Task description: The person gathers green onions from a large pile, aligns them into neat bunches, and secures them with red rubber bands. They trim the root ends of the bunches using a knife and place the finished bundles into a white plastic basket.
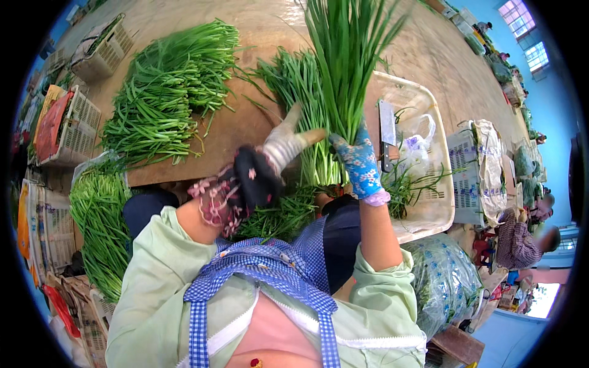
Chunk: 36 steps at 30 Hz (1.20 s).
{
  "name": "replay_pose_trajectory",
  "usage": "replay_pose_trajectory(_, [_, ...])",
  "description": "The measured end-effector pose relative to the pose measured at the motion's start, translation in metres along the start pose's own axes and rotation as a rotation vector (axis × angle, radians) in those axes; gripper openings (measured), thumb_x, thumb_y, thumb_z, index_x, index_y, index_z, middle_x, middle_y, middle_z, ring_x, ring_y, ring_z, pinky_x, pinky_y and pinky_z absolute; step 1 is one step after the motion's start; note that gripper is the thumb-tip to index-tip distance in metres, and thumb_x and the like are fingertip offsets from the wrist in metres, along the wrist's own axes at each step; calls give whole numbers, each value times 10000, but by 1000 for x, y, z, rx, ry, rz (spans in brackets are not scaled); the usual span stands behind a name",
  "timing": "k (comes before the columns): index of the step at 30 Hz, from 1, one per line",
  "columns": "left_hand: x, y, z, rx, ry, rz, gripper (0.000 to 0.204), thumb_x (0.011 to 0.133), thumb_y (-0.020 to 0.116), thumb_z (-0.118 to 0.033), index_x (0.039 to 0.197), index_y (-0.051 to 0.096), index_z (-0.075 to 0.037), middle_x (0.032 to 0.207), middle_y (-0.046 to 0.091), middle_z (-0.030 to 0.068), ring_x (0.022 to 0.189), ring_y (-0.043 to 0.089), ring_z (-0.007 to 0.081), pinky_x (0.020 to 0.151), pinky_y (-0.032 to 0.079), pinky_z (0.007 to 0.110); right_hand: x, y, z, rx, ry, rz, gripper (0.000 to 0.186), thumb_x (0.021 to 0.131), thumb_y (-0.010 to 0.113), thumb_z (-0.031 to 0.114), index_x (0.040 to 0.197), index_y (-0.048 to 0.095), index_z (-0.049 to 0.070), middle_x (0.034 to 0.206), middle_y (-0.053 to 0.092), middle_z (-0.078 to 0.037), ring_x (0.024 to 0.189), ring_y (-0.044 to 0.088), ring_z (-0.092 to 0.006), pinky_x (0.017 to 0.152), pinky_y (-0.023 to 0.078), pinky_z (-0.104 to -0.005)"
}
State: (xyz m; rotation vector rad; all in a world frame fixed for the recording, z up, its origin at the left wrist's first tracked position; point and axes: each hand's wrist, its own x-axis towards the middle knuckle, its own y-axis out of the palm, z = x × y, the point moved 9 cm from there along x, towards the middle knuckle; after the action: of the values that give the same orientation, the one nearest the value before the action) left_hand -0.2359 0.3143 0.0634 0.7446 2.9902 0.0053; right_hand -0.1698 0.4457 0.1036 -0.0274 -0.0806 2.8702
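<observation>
My right hand (pixel 359 164), in a blue flowered glove, is closed round the base of a bunch of garlic chives (pixel 345 67), whose long leaves point up and away from me. My left hand (pixel 283 142) wears a pale striped glove with a dark lacy cuff. Its fingers are apart, over the near left edge of a second bunch of chives (pixel 304 80) lying on the brown board (pixel 245 116). Nothing shows in its grasp, and whether it touches those stems I cannot tell. Loose chives (pixel 276 218) lie below the hands, near my lap.
A large chive pile (pixel 178 80) covers the board's left part. At right, a white plastic basket (pixel 446 202) holds a cleaver (pixel 388 126), a thin plastic bag (pixel 417 147) and scraps. More chives (pixel 98 227) fill a container at left. A wrapped bundle (pixel 445 276) sits at lower right.
</observation>
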Motion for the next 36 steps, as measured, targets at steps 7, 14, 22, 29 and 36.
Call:
replay_pose_trajectory(7, [-8, -15, 81, 543, -34, -335, 759, 838, 599, -394, 1390, 259, 2, 1359, 358, 280, 1277, 344, 378, 1060, 281, 374, -6, -52, -122, -645, 265, 118, 797, 778, 675, 201, 1398, 208, 23, 1088, 590, -252, 958, 593, -374, 823, 469, -395])
replay_pose_trajectory(14, [34, 72, 23, 1073, 478, -221, 825, 773, 471, -661, 1406, 313, -155, 1448, 202, 248, 1349, 104, 443, 1081, 2, 556, -2, -46, -124, -811, 313, 149, 746, 755, 687, 269, 1348, 318, 8, 1019, 587, -302, 954, 562, -443, 811, 463, -462])
replay_pose_trajectory(22, [51, 104, 42, 1158, 472, 83, 561, 827, 462, -561, 1278, 511, -232, 1459, 229, 192, 1355, 131, 418, 1066, -4, 594, 10, -101, -62, -923, 76, -117, 296, 838, 596, 337, 1006, 658, 102, 896, 659, -160, 821, 635, -324, 734, 492, -399])
replay_pose_trajectory(29, [42, 121, 27, 1131, 699, 159, 477, 831, 488, -494, 1116, 619, -135, 1423, 329, 130, 1365, 156, 359, 1083, 36, 578, 43, -114, -175, -771, -32, -10, 255, 851, 535, 116, 1075, 601, 15, 993, 636, -205, 902, 616, -316, 777, 481, -371])
replay_pose_trajectory(36, [52, 123, 44, 1078, 696, 296, 406, 854, 486, -413, 1099, 619, -117, 1282, 491, 135, 1305, 313, 347, 1078, 90, 582, 80, -105, -97, -867, 124, 103, 232, 853, 558, 141, 1043, 647, 41, 891, 678, -113, 803, 648, -190, 724, 498, -302])
